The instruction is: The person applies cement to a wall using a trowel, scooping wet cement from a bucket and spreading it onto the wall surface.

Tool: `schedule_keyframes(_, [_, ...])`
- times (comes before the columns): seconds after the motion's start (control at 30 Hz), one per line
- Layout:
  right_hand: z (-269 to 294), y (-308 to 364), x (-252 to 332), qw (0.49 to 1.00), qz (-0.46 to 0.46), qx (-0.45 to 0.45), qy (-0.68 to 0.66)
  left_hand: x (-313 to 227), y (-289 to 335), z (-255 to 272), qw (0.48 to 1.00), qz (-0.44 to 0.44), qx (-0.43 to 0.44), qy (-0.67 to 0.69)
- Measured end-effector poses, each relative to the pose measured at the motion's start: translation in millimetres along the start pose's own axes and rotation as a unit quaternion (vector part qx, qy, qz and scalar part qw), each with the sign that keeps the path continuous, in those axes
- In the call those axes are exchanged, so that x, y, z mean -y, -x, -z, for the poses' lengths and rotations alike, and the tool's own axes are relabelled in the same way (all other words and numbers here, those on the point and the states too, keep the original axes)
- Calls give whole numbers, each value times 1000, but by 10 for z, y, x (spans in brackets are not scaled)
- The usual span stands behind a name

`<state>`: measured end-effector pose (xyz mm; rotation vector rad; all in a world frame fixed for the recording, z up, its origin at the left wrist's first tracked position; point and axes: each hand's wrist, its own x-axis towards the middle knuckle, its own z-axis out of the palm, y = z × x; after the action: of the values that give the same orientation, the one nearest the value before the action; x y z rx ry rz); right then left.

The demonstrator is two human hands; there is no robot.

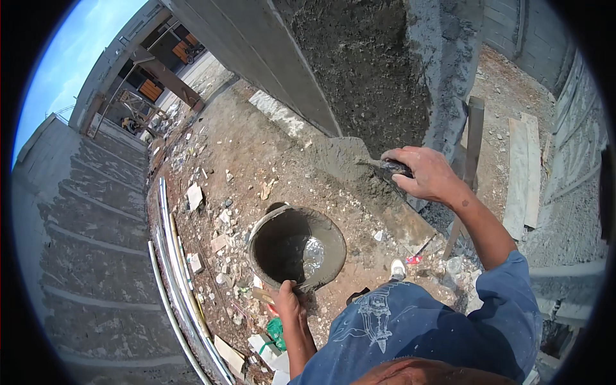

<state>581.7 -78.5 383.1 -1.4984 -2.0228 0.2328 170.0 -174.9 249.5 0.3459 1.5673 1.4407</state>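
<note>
My right hand [427, 173] grips the dark handle of a trowel [346, 157] whose blade carries a load of wet grey mortar. The blade is held close to a wall column [366, 70] coated with rough dark plaster. My left hand [289, 300] holds the near rim of a round grey bucket [260, 224] that stands on the ground. The bucket holds wet mortar and a shiny puddle of water at its bottom. My blue shirt fills the lower middle of the view.
Rubble, broken tile and scraps of paper litter the dirt ground [237, 147]. Long white pipes [168, 256] lie along the left beside a concrete block wall [90, 256]. Wooden planks [523, 173] lean at the right. A white shoe [398, 268] shows below the bucket.
</note>
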Motion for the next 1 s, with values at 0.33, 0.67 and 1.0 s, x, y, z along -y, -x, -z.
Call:
schedule_keyframes(0.33, [-1015,305,1049,943,231,89,221,-213,515,-579,980,-102,167,22])
schedule_keyframes(0.67, [-1337,-111,1050,950,115,266,117,-447,447,-219,960,-220,174,-4])
schedule_keyframes(1.0, [-1717,-362,1676,918,180,313,-165,-884,423,376,985,-156,2,72])
